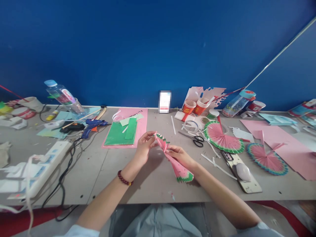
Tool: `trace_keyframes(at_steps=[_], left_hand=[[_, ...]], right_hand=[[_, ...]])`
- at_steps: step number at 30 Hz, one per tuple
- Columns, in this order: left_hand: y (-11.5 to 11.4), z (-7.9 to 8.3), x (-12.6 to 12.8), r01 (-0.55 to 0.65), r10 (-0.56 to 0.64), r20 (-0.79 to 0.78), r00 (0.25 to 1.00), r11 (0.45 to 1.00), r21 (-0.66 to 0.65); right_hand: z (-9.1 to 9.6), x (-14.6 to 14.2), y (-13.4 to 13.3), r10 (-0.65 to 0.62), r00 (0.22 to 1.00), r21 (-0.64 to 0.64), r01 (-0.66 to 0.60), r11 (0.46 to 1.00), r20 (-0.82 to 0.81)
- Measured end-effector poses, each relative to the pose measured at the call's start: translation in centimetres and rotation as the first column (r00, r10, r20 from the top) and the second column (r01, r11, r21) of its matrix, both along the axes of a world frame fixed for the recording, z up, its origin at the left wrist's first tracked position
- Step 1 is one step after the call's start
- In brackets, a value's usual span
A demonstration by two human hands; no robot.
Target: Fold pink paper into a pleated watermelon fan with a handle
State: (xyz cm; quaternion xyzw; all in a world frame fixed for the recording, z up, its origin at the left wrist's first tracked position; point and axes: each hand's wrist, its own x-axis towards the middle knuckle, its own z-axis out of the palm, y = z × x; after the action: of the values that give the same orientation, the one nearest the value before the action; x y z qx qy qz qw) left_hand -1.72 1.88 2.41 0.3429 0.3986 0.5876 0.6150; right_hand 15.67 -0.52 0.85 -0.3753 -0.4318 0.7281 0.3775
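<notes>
A pleated pink paper strip with green edging, a folded watermelon fan (181, 171), is held over the grey table (98, 171). My left hand (145, 144) pinches its upper end near the green saw-tooth edge. My right hand (179, 155) grips the pleats around the middle, and the lower end rests on the table. A dark red bead bracelet (124, 179) sits on my left wrist. Both hands are closed on the paper.
Two finished watermelon fans (222, 137) (267, 159), black scissors (196, 139), white paper strips and a phone (243, 172) lie to the right. Pink sheets, green paper (118, 133), a blue glue gun (92, 125), a power strip (46, 161), cups and bottles surround them.
</notes>
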Motion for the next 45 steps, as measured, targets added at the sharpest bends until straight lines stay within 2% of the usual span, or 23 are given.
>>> trace_keyframes(at_steps=[7, 13, 20, 26, 29, 33, 38, 41, 45], left_hand=[[-0.1, 1.1, -0.3, 0.094, -0.094, 0.038, 0.995, 0.996, 0.006], [0.2, 1.0, -0.8, 0.150, -0.149, 0.049, 0.988, 0.989, -0.005], [0.3, 1.1, -0.7, 0.115, -0.114, 0.011, 0.993, 0.992, -0.047], [0.3, 0.9, -0.4, 0.096, -0.095, 0.022, 0.995, 0.993, -0.061], [0.3, 0.9, -0.4, 0.120, -0.117, 0.044, 0.992, 0.990, -0.072], [0.3, 0.8, -0.3, 0.092, -0.089, 0.053, 0.995, 0.993, -0.074], [0.4, 0.5, -0.3, 0.082, -0.078, 0.051, 0.996, 0.993, -0.080], [0.3, 0.3, -0.2, 0.128, -0.122, 0.080, 0.989, 0.990, -0.066], [-0.3, 0.3, -0.2, 0.279, -0.276, 0.052, 0.960, 0.956, -0.084]], right_hand=[[0.2, 0.3, 0.0, 0.048, 0.999, -0.007, -0.048, 0.999, 0.019], [0.0, 0.4, 0.1, 0.056, 0.998, 0.011, -0.056, 0.998, -0.007], [-1.0, 0.5, 0.6, 0.118, 0.991, -0.066, -0.122, 0.990, -0.070], [-1.4, 0.6, 0.6, 0.179, 0.984, -0.155, -0.178, 0.972, -0.009], [-1.5, 0.6, 0.6, 0.202, 0.979, -0.151, -0.201, 0.968, -0.009], [-1.4, 0.7, 0.5, 0.219, 0.976, -0.147, -0.215, 0.965, 0.007], [-0.6, 0.6, 0.1, 0.202, 0.979, -0.124, -0.200, 0.972, 0.004], [-0.1, 0.5, -0.1, 0.214, 0.976, -0.120, -0.218, 0.969, -0.042], [0.3, 0.5, -0.2, 0.236, 0.966, -0.113, -0.247, 0.962, -0.104]])
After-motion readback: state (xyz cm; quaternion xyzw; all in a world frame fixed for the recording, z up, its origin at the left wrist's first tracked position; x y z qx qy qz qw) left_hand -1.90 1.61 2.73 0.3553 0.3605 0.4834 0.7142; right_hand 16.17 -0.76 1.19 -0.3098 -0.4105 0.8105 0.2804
